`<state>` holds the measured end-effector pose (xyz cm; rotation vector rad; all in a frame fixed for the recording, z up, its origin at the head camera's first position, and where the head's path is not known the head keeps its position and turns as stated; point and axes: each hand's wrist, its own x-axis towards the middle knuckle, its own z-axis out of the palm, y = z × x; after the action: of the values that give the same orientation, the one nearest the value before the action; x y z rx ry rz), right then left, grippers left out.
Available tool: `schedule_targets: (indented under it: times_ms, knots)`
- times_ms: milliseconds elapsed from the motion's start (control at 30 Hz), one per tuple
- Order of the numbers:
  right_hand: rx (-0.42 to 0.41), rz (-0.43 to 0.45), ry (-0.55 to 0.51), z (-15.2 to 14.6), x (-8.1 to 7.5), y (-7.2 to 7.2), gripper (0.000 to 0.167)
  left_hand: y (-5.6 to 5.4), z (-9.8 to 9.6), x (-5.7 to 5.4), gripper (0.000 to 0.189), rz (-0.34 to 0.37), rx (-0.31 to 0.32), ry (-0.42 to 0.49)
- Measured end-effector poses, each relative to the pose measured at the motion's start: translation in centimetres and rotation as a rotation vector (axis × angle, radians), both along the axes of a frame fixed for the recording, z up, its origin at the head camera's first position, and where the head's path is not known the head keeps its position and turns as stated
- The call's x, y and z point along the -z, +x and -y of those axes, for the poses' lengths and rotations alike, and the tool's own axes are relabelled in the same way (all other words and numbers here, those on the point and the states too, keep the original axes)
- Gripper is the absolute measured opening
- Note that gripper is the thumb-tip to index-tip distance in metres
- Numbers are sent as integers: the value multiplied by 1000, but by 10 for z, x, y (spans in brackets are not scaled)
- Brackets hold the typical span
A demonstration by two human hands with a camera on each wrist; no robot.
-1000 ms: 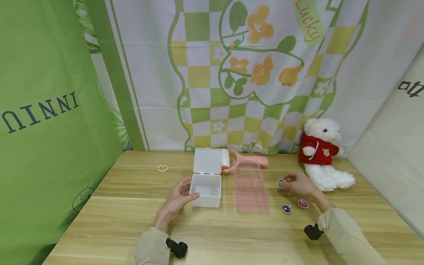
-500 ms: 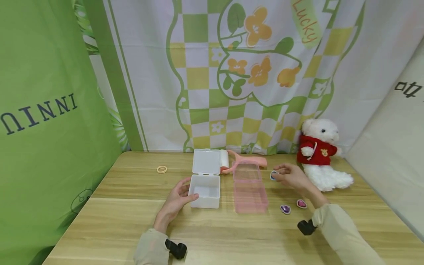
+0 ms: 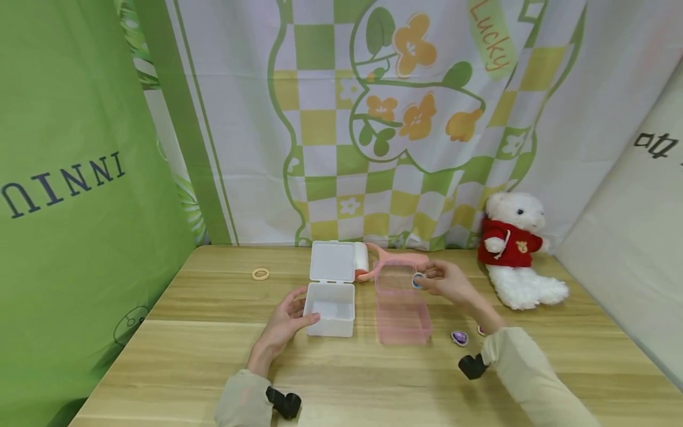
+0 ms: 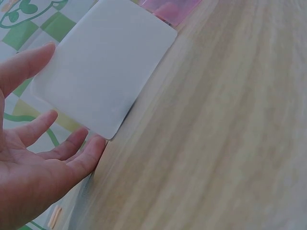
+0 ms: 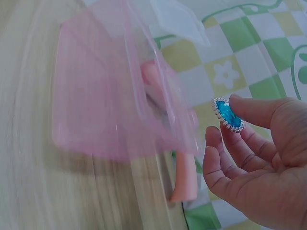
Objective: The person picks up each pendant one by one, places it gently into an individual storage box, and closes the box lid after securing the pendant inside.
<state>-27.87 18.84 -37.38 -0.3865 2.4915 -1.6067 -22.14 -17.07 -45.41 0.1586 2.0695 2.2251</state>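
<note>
My left hand point(image 3: 284, 325) holds the white lidded box point(image 3: 331, 328) at its left side, thumb over the rim and fingers along the wall. The box's lid stands flipped back. In the left wrist view the front of the white box point(image 4: 105, 67) shows between thumb and fingers. Between thumb and fingers of my right hand point(image 3: 447, 282) is a blue oval gem with a beaded silver edge point(image 5: 228, 115). That hand hovers over the back right part of a clear pink box point(image 3: 404, 336), whose lid is also back.
A purple heart gem point(image 3: 459, 338) lies right of the pink box, with a pink gem point(image 3: 481, 330) partly behind the sleeve. A pink-handled lint roller point(image 3: 402, 258) lies behind the boxes. A tan ring point(image 3: 260, 274) is at left, a white plush toy point(image 3: 515, 249) at back right.
My right hand has carried the blue gem leftward, from beside the pink box to over its raised lid. The left hand stays at the white box.
</note>
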Motion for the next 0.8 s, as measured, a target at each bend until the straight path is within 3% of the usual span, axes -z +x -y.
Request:
schedule_targets:
  times_ms: [533, 800]
  knots:
    - [-69, -26, -35, 52, 0, -4, 38, 2, 0, -1, 72, -5, -5, -8]
    - [-150, -40, -33, 83, 1, -6, 35, 1, 1, -1, 72, -2, 5, 3]
